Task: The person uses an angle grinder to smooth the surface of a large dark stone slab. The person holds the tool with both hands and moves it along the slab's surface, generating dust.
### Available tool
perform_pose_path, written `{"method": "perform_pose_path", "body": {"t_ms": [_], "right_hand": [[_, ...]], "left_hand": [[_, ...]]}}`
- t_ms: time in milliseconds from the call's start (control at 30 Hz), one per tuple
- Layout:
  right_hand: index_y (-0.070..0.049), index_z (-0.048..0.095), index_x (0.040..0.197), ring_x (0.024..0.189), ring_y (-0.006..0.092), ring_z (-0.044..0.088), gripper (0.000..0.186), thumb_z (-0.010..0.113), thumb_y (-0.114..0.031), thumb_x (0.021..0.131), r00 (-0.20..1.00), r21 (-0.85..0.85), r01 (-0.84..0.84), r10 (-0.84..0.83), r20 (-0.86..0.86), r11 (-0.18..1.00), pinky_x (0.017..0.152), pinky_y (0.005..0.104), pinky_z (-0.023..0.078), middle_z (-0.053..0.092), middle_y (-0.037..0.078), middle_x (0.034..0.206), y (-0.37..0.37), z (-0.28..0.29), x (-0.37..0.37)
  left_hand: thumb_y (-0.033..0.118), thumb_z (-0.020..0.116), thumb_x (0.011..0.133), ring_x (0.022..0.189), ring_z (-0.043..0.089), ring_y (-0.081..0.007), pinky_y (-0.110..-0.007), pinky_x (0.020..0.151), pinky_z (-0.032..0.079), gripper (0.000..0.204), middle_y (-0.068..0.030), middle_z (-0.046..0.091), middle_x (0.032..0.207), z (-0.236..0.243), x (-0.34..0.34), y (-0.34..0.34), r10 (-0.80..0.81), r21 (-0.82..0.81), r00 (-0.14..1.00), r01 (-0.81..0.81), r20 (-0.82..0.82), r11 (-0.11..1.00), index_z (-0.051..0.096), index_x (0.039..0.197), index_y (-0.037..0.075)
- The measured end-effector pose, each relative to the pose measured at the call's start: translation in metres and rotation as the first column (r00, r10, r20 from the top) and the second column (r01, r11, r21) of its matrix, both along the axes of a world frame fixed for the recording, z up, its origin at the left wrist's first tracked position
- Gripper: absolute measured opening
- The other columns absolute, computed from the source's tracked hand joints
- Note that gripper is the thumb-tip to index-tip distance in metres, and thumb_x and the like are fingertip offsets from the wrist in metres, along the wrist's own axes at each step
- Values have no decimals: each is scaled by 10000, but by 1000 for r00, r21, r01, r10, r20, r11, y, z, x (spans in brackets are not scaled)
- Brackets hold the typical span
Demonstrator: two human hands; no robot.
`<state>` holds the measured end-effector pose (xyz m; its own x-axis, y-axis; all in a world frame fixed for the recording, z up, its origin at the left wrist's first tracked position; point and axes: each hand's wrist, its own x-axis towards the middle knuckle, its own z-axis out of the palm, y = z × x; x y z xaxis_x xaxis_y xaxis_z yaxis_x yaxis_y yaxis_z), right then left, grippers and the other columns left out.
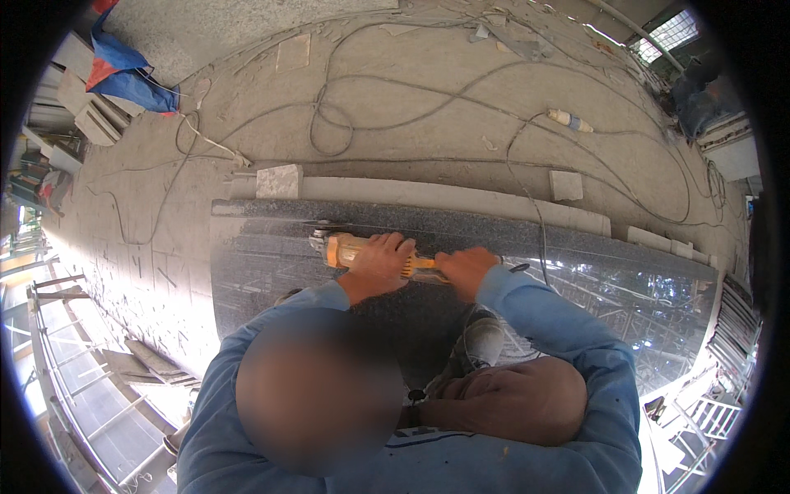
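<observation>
Ahead of the blue-clad torso [527, 465], the bare left-hand grip [380, 265] is curled, back upward; the bare right-hand grip [468, 273] is clenched there too. From the torso's left, the blue-sleeved left arm [276, 317] angles inward; on its right, the blue-sleeved right arm [568, 325] bends sharply.

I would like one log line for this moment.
left hand grips grinder | right hand grips its rear handle | disc over dark slab, contact unclear

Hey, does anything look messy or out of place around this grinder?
Yes: loose cables sprawl in crossing loops over the dusty floor beyond the dark slab, untidily rather than coiled. One crosses the slab's far edge, right of the grinder.
</observation>
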<state>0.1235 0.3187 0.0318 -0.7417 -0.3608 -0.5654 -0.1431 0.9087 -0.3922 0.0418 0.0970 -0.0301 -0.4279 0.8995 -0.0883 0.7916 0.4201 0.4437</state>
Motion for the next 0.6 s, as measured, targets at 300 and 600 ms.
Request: {"method": "perform_pose_path", "body": {"t_ms": [300, 600], "right_hand": [[-35, 574, 1123, 851, 349, 715, 355, 700, -40, 791, 999, -61, -41, 40, -31, 997, 725, 458, 569, 715, 170, 886, -14, -14, -14], [-20, 591, 1113, 867, 339, 724, 305, 677, -95, 829, 999, 12, -26, 26, 42, 1000, 734, 453, 577, 723, 175, 918, -7, 2, -9]], "left_hand": [[248, 868, 637, 1097, 590, -345, -469, 930, 485, 723, -146, 562, 1131, -5, -14, -16, 21, -83, 1000, -19, 20, 996, 537, 1252, 61], [273, 885, 622, 1053, 599, -335, -472, 913, 491, 760, -131, 558, 1104, -6, -4, -8, -8, -14, 1000, 8, -27, 1000, 522, 1260, 76]]}}
